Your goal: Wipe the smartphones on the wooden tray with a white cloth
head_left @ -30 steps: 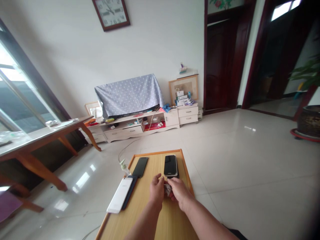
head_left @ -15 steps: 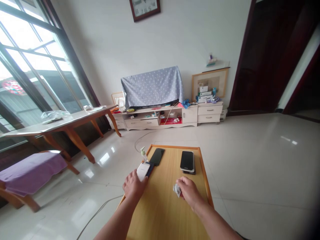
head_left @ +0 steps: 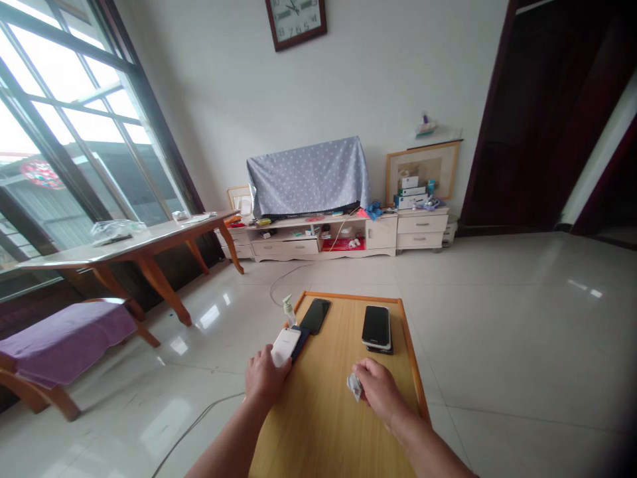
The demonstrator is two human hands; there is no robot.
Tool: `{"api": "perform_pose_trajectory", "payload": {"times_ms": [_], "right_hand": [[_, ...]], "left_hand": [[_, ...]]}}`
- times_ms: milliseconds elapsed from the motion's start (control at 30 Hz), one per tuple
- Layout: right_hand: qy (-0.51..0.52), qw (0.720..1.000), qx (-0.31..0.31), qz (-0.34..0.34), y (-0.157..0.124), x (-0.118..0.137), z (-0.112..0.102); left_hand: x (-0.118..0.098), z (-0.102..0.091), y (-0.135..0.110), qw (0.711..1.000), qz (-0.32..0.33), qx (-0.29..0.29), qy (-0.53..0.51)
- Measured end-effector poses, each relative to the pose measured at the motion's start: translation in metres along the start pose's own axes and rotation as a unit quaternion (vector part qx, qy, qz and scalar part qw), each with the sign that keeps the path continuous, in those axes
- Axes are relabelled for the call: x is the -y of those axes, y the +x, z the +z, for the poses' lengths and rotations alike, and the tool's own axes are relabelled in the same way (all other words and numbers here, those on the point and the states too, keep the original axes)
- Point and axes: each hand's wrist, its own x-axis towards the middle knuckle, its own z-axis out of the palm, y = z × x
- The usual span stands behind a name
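Note:
My left hand (head_left: 267, 377) is closed round the near end of a white smartphone (head_left: 286, 345) at the table's left edge. Partly under that phone lies a dark blue flat thing (head_left: 301, 340), its kind unclear. A black smartphone (head_left: 316, 316) rests just beyond, beside a clear pump bottle (head_left: 289, 311) with a pale green top. My right hand (head_left: 376, 385) pinches a crumpled whitish tissue (head_left: 354, 386) over the wooden table. Ahead of it sits a small stack of phones, with a black-screened smartphone (head_left: 377, 326) on top.
The narrow wooden table (head_left: 318, 425) has a raised orange rim. Beyond it stands a long white TV cabinet (head_left: 381, 235) with a cloth-covered shape (head_left: 308, 176). At left are a larger table (head_left: 154, 242) and a chair with a purple cloth (head_left: 70, 338). A cable (head_left: 209, 406) runs across the floor.
The view has shifted slightly, so everything sits a little lower and to the right. Both hands keep their holds on the white smartphone and the tissue.

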Motion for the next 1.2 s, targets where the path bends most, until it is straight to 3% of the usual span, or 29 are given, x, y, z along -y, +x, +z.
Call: {"api": "perform_pose_trajectory", "payload": {"times_ms": [433, 667, 1200], "right_hand": [[-0.009, 1.0, -0.003, -0.013, 0.004, -0.007, -0.001], [-0.009, 1.0, 0.009, -0.019, 0.003, -0.008, 0.0], [-0.02, 1.0, 0.007, -0.017, 0.0, -0.006, 0.001]], "left_hand": [[-0.006, 0.0, -0.012, 0.998, 0.039, -0.041, -0.018], [-0.027, 0.007, -0.044, 0.984, 0.163, -0.042, -0.059], [-0.049, -0.001, -0.068, 0.986, 0.167, -0.025, -0.005]]}}
